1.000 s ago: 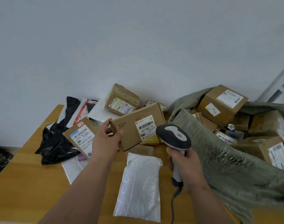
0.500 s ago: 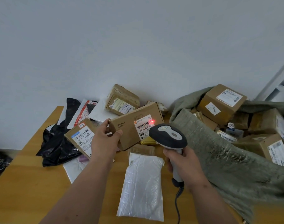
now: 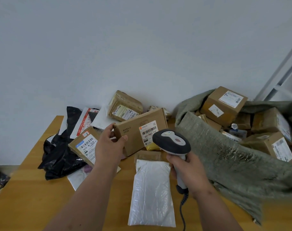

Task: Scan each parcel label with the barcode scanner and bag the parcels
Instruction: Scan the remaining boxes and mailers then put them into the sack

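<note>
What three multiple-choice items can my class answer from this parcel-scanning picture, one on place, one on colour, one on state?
1. Where does the white padded mailer lie?
A. on the table
B. in the sack
C. in a hand

2. What colour is the sack?
A. red
B. grey-green
C. blue

3. What does the left hand hold?
A. nothing
B. the scanner
C. the cardboard box

Key: 1 A, it lies flat on the wooden table; 2 B, its woven cloth is grey-green; 3 C, fingers grip the box's end, while the right hand holds the scanner.
</note>
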The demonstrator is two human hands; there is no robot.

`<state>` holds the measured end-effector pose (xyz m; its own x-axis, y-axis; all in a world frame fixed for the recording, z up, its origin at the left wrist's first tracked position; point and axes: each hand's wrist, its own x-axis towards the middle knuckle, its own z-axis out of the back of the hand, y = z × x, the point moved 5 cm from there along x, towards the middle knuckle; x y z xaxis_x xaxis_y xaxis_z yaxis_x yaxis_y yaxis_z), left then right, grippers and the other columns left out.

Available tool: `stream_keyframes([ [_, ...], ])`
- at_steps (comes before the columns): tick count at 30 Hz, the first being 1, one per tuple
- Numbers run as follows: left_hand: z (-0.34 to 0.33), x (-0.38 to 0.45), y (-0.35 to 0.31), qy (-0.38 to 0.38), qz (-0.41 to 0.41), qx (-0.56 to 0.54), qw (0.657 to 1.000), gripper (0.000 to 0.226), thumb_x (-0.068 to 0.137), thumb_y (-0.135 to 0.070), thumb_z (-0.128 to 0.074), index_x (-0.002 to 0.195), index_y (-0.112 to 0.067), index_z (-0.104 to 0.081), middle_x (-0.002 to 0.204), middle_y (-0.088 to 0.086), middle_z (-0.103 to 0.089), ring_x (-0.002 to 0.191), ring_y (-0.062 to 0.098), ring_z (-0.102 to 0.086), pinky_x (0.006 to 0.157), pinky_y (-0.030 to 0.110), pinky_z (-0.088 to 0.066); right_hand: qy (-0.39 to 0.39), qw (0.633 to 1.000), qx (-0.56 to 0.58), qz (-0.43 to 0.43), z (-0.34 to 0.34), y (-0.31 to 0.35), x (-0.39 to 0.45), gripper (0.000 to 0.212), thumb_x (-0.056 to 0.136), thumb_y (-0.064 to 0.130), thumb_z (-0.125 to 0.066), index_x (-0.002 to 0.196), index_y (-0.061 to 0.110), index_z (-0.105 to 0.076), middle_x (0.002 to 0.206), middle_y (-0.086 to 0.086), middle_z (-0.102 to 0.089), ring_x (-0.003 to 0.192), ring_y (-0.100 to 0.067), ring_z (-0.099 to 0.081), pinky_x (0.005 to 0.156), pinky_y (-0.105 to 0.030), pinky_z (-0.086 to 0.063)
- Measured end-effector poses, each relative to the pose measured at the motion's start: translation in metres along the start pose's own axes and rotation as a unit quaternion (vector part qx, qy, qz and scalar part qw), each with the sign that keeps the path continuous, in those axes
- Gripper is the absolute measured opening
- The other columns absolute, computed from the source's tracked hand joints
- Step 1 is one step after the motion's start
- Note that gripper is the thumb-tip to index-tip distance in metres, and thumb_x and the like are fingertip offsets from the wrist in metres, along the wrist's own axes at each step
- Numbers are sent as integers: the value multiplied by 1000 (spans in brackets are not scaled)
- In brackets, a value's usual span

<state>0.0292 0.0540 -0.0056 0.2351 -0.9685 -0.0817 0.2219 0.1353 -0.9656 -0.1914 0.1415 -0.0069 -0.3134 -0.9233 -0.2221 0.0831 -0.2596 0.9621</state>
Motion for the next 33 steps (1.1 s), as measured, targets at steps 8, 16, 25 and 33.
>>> stream_keyframes([
  [8, -5, -10, -41, -1, -170, 118, 978, 59, 88, -22, -70, 139, -39, -45, 128, -5, -56, 110, 15, -56, 87, 34, -51, -59, 998, 30, 12, 6, -5, -2, 10, 89, 15, -67, 82, 14, -61, 54, -1, -57, 47, -11, -53, 47, -20, -44],
  [16, -58, -31, -99, 10, -276, 95, 957, 54, 88, -19, -70, 136, -37, -50, 114, -18, -45, 102, -1, -45, 75, 4, -35, -140, 984, 94, 57, 61, 10, 9, 11, 92, 19, -66, 86, 10, -62, 59, -9, -56, 50, -19, -52, 47, -27, -43],
  [25, -170, -65, -156, 52, -388, 135, 910, 53, 87, -15, -70, 136, -28, -53, 118, -12, -47, 103, 11, -53, 83, 24, -42, -268, 946, 161, 91, 176, 32, 27, 8, 93, 24, -65, 94, 19, -60, 65, -6, -57, 55, -19, -56, 54, -34, -45],
  [33, -269, -104, -171, 103, -415, 226, 875, 43, 89, -23, -67, 129, -24, -52, 128, -5, -51, 107, 19, -53, 80, 26, -39, -318, 926, 187, 76, 252, 20, 33, 10, 93, 22, -64, 101, 17, -63, 70, -7, -62, 55, -17, -59, 53, -33, -48],
])
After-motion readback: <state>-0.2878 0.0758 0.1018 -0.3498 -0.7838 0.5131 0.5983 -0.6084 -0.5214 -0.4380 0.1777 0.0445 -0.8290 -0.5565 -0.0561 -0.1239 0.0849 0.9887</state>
